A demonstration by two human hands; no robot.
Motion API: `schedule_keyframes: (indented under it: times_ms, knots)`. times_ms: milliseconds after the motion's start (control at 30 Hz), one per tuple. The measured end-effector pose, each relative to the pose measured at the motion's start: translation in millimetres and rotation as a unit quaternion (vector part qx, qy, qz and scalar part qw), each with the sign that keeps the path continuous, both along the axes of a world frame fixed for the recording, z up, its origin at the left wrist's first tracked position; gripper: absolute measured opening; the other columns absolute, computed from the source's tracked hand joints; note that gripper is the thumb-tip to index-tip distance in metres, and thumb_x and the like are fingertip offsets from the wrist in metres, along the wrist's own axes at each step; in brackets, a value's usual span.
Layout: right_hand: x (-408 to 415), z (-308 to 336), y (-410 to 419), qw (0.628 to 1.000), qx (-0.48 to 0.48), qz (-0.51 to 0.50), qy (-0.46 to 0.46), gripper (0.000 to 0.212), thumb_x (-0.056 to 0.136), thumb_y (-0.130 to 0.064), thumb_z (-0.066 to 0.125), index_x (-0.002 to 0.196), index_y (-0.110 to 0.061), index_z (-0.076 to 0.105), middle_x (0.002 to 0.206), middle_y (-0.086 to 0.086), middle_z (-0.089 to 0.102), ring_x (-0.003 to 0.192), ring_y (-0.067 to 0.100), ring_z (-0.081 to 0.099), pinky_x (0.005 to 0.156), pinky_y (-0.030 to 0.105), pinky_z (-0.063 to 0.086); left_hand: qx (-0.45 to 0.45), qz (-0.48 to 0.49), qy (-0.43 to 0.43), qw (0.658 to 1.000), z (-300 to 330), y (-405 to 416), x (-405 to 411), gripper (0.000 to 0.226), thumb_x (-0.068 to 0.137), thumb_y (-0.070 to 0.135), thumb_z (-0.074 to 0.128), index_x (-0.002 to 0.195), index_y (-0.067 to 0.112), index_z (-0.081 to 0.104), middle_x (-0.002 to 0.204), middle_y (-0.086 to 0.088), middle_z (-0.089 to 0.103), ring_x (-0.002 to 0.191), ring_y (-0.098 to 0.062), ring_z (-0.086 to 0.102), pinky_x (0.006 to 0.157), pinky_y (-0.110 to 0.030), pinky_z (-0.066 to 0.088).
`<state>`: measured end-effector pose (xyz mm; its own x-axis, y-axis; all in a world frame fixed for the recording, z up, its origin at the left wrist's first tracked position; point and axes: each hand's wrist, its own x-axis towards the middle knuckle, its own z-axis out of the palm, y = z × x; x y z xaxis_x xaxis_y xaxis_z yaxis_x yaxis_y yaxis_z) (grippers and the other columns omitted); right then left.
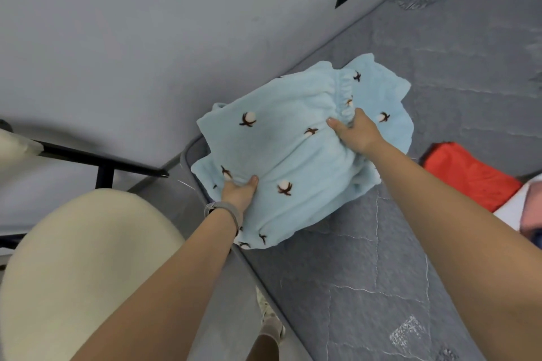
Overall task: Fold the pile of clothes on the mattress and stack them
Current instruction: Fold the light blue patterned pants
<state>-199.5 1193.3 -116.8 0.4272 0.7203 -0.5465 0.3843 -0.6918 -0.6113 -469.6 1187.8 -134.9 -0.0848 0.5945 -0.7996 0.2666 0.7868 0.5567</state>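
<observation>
— Where's the garment right now?

— The light blue fleece garment [296,141] (the one printed with small white-and-brown cotton bolls) sits bunched and partly folded at the far left corner of the grey quilted mattress [366,287], close to the wall, its left part hanging past the mattress edge.

— And the hands?

— Both are on it. The left hand [239,190] grips the near left edge, thumb on top and the other fingers tucked under the cloth, so I cannot tell how they lie. A watch band [224,208] sits on that wrist. The right hand [353,132] holds the gathered elastic band farther right, thumb stretched along the top, fingers curled into the fabric.

— Anything else on the mattress?

— A red cloth [469,173] at the right edge, well apart from the blue one, with something white just beside it. A cream chair [73,258] stands near left, off the mattress.
</observation>
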Motion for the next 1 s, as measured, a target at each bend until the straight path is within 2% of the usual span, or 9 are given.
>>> schedule_keyframes:
  times_ms: [167, 300, 400, 467, 533, 600, 733, 900, 1000]
  knots:
    - [5.0, 16.9, -10.8, 0.999, 0.019, 0.008, 0.041, 0.08, 0.073, -0.07, 0.063, 0.131, -0.018, 0.047, 0.125, -0.007, 0.057, 0.114, 0.018, 0.055, 0.09, 0.03, 0.044, 0.024, 0.005, -0.024, 0.999, 16.8, -15.1, -7.6, 0.053, 0.09, 0.037, 0.062, 0.135, 0.014, 0.049, 0.135, -0.001, 0.055, 0.123, -0.024, 0.051, 0.108, -0.037, 0.038]
    - [11.4, 31.4, -32.3, 0.998, 0.018, -0.012, 0.057, 0.068, 0.085, -0.054, 0.062, 0.139, -0.02, 0.038, 0.118, -0.011, 0.048, 0.105, 0.012, 0.048, 0.086, 0.026, 0.038, 0.103, -0.015, 0.035, 0.994, 32.8, -28.9, -12.1, 0.049, 0.088, 0.039, 0.064, 0.129, 0.014, 0.053, 0.122, 0.004, 0.059, 0.11, -0.017, 0.055, 0.094, -0.029, 0.042]
    - [13.8, 39.1, -59.3, 0.998, 0.029, -0.023, 0.054, 0.066, 0.09, -0.06, 0.047, 0.141, -0.019, 0.041, 0.129, -0.011, 0.047, 0.115, 0.013, 0.047, 0.091, 0.026, 0.033, 0.192, -0.051, 0.093, 0.976, 44.5, -41.9, -10.6, 0.043, 0.078, 0.04, 0.067, 0.112, 0.017, 0.056, 0.118, -0.001, 0.063, 0.111, -0.022, 0.059, 0.094, -0.035, 0.047]
    - [15.1, 45.1, -84.1, 0.999, 0.026, -0.025, 0.024, 0.063, 0.093, -0.059, 0.04, 0.14, -0.017, 0.045, 0.138, -0.005, 0.048, 0.123, 0.017, 0.046, 0.094, 0.027, 0.032, 0.231, -0.088, 0.136, 0.959, 57.2, -51.6, -6.6, 0.061, 0.069, 0.049, 0.06, 0.118, 0.013, 0.05, 0.123, -0.006, 0.06, 0.117, -0.028, 0.054, 0.099, -0.045, 0.046]
    - [18.3, 54.5, -118.2, 0.999, 0.037, -0.025, 0.0, 0.053, 0.098, -0.048, 0.04, 0.137, -0.013, 0.049, 0.134, -0.003, 0.052, 0.121, 0.015, 0.049, 0.095, 0.024, 0.032, 0.256, -0.125, 0.179, 0.942, 68.9, -64.2, -1.1, 0.081, 0.065, 0.053, 0.052, 0.129, 0.005, 0.045, 0.127, -0.011, 0.057, 0.12, -0.032, 0.051, 0.1, -0.05, 0.043]
    - [25.0, 70.0, -160.3, 0.999, 0.046, -0.014, -0.024, 0.045, 0.1, -0.038, 0.042, 0.13, -0.008, 0.057, 0.133, 0.006, 0.057, 0.122, 0.021, 0.051, 0.097, 0.026, 0.035, 0.284, -0.171, 0.205, 0.921, 86.0, -85.6, 8.3, 0.082, 0.068, 0.051, 0.053, 0.133, 0.003, 0.044, 0.13, -0.015, 0.054, 0.121, -0.034, 0.049, 0.102, -0.049, 0.041]
    - [46.9, 116.9, -264.4, 0.996, 0.001, -0.01, -0.089, 0.041, 0.099, -0.032, 0.047, 0.125, -0.003, 0.059, 0.132, 0.015, 0.058, 0.123, 0.03, 0.051, 0.1, 0.032, 0.036, 0.33, -0.332, 0.218, 0.857, 134.7, -145.8, 39.1, 0.064, 0.089, 0.025, 0.062, 0.141, -0.002, 0.035, 0.139, -0.022, 0.042, 0.128, -0.038, 0.039, 0.109, -0.041, 0.029]
    - [60.1, 185.0, -411.1, 0.976, -0.08, 0.045, -0.197, 0.049, 0.087, -0.038, 0.059, 0.13, -0.015, 0.052, 0.13, 0.01, 0.057, 0.119, 0.032, 0.052, 0.092, 0.038, 0.045, 0.324, -0.552, 0.17, 0.75, 195.8, -226.5, 88.4, 0.067, 0.09, 0.025, 0.059, 0.146, 0.005, 0.029, 0.142, -0.018, 0.043, 0.129, -0.033, 0.042, 0.108, -0.04, 0.034]
    - [57.2, 225.9, -494.9, 0.961, -0.13, 0.044, -0.241, 0.054, 0.087, -0.038, 0.058, 0.136, -0.019, 0.046, 0.132, 0.006, 0.055, 0.121, 0.031, 0.05, 0.09, 0.039, 0.045, 0.331, -0.655, 0.177, 0.656, 236.4, -269.7, 119.1, 0.068, 0.09, 0.028, 0.055, 0.148, 0.012, 0.025, 0.133, -0.02, 0.05, 0.122, -0.035, 0.048, 0.101, -0.041, 0.041]
